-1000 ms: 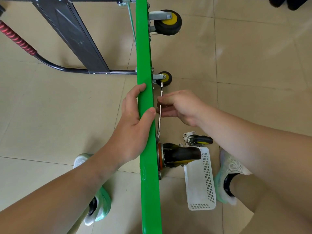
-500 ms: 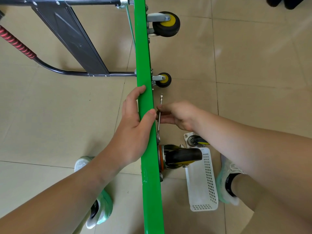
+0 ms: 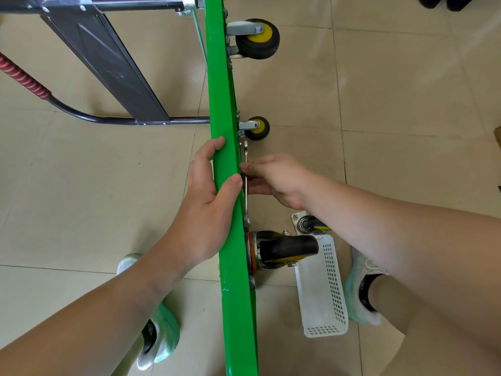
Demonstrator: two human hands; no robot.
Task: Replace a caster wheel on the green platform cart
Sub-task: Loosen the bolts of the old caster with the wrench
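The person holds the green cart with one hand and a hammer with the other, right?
Not a hammer. The head view shows the right hand pinching a thin metal wrench. The left hand does grip the green cart, on its edge.

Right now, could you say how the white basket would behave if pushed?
The white basket looks like thin perforated plastic, probably light. On the smooth tiles it would likely slide; being low, it seems unlikely to tip.
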